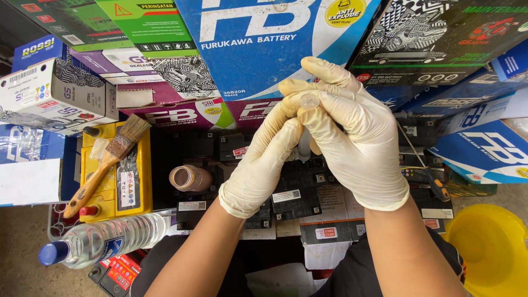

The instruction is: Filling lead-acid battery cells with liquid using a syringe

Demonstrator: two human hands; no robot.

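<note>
Both gloved hands, left hand [264, 159] and right hand [352, 143], clasp together around a small clear tube [306, 140], above a water-filled bottle [104, 239] and a brown-filled jar [190, 178].

head-worn view, facing down, close in

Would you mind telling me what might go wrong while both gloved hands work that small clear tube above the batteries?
1. The left hand and right hand pinch a small clear tube over the black batteries; if it slips, it may drop among them.
2. The brown bottle appears uncapped and could be knocked over.
3. The paintbrush lies loose on the yellow battery and might roll off.
</note>
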